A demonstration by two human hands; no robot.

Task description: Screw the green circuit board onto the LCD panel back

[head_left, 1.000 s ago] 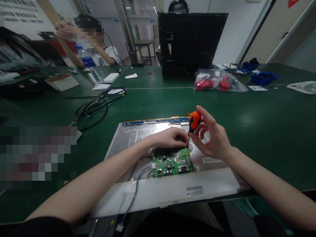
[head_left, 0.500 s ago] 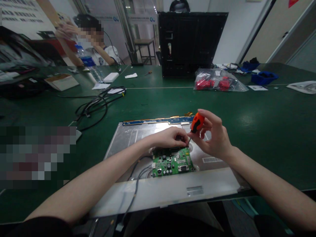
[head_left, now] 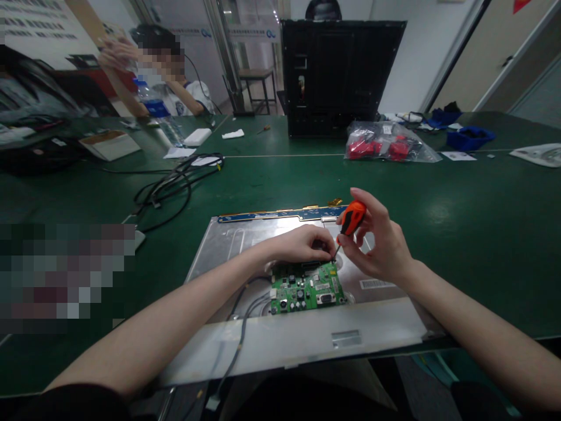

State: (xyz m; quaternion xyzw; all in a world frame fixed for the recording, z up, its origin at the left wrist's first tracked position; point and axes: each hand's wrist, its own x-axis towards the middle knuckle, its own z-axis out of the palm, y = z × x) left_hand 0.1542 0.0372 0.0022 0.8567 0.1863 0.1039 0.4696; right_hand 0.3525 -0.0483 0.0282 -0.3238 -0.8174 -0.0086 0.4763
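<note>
My right hand point(head_left: 381, 240) grips an orange and black screwdriver point(head_left: 353, 217) between its fingers and thumb. The tool tilts, its thin shaft running down to the upper right corner of a green circuit board point(head_left: 307, 287). Beside that tip, my left hand point(head_left: 304, 242) is closed, fingertips pinched together; what they hold, if anything, is hidden. The board lies on the metal back of a flat display panel point(head_left: 228, 240), which has a blue circuit strip point(head_left: 263, 217) along its far edge. Grey cables point(head_left: 242, 336) run from the board's left side over the near edge.
Black cables point(head_left: 175, 181) lie coiled at the left, with a water bottle point(head_left: 164, 120) behind them. A large black screen housing point(head_left: 337, 76) and a plastic bag with red items point(head_left: 388, 143) stand farther back. Another person point(head_left: 175, 93) sits across the green table point(head_left: 460, 210).
The screwdriver handle has tipped slightly to the right, and my right fingers have shifted on it. My left hand, the board and the panel look still.
</note>
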